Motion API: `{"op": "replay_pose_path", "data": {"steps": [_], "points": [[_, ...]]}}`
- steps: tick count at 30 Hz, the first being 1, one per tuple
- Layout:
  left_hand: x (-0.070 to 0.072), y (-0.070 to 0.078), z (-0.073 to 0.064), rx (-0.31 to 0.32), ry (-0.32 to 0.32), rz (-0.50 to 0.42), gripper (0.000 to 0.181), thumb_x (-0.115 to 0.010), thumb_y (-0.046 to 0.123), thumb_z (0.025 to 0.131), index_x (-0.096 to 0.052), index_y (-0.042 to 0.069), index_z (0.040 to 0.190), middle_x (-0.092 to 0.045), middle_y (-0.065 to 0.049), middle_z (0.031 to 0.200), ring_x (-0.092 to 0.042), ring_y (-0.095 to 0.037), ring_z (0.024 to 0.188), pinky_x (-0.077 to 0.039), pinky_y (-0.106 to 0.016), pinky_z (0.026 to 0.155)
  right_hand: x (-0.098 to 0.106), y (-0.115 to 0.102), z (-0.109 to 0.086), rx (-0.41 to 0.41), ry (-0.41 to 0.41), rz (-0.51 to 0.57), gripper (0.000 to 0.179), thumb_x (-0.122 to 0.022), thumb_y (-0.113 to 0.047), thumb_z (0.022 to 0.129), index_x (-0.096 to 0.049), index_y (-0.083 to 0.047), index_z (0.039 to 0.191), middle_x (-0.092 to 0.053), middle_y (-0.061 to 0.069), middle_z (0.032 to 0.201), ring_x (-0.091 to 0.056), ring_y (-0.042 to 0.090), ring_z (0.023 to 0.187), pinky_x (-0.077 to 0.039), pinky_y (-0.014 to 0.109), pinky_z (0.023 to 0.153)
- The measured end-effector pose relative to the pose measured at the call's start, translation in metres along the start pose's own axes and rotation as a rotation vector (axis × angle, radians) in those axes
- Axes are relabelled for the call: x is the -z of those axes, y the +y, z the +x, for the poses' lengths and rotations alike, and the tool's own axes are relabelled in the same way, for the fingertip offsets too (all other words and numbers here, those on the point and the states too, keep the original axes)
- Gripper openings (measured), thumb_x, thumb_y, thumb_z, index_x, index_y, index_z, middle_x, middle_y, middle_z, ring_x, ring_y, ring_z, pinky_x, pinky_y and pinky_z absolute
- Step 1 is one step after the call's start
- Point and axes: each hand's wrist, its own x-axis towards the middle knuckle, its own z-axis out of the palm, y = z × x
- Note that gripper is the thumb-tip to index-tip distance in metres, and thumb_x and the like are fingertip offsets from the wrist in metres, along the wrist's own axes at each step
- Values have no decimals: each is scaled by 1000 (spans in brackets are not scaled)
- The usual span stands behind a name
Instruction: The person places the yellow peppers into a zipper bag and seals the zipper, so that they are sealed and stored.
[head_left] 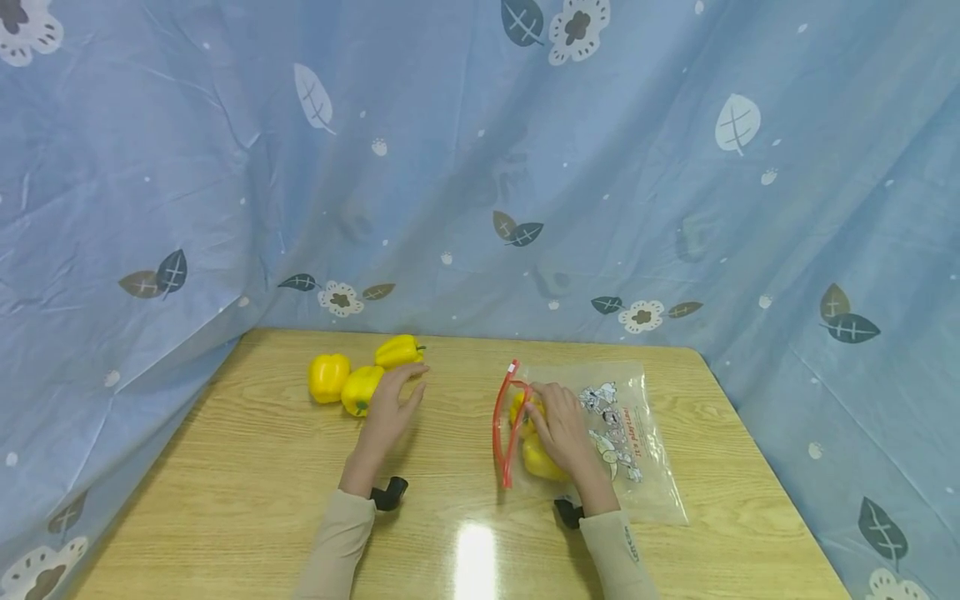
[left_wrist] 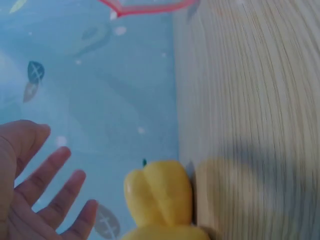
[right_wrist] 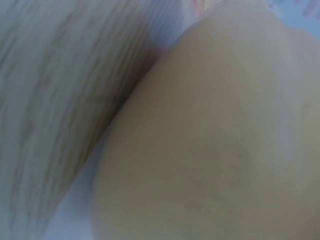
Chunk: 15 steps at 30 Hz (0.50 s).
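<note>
Three yellow bell peppers sit together at the table's back left: a left pepper [head_left: 328, 378], a middle pepper [head_left: 360, 388] and a back pepper [head_left: 397, 351]. Beside the middle one is my left hand [head_left: 384, 421], fingers spread, holding nothing. The left wrist view shows this hand [left_wrist: 40, 195] apart from a pepper [left_wrist: 160, 192]. To the right lies a clear zip bag [head_left: 656, 467] with a red zip edge [head_left: 497, 429], its mouth gaping leftward. Yellow peppers [head_left: 542, 460] are inside. My right hand [head_left: 564, 429] grips the bag's upper side near the mouth. A blurred pepper [right_wrist: 210, 140] fills the right wrist view.
The wooden table [head_left: 262, 500] carries all of this. A blue patterned curtain [head_left: 450, 167] hangs behind it and along both sides. Black wrist cameras sit under the left wrist [head_left: 360, 475] and the right wrist [head_left: 596, 492].
</note>
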Motion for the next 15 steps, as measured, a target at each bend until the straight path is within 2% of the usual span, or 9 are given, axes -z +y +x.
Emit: {"op": "replay_pose_path", "data": {"steps": [4,8,15], "points": [[8,-11,-1,-7,49,20,29,-63,8,88,-61,7,116,-59,-11,123,-48,-28,118,-35,-45,102,0,0,1,-3,-7,-5,38,-43,-31,98,-48,-5,125,-55,10,106,-50,26,94,-39,44,89],[13,-24,-3,-20,84,90,31,-65,8,86,-61,7,116,-59,-9,122,-48,-28,116,-35,-45,101,0,-1,1,-4,-13,-5,38,-44,-30,98,-48,-5,125,-55,10,106,-50,27,95,-39,45,91],[23,-35,-7,11,156,168,29,-69,11,83,-64,7,112,-58,-14,121,-46,-34,115,-31,-51,103,0,-2,1,0,-7,-6,38,-44,-31,98,-49,-4,125,-55,10,107,-50,27,96,-38,47,92]]}}
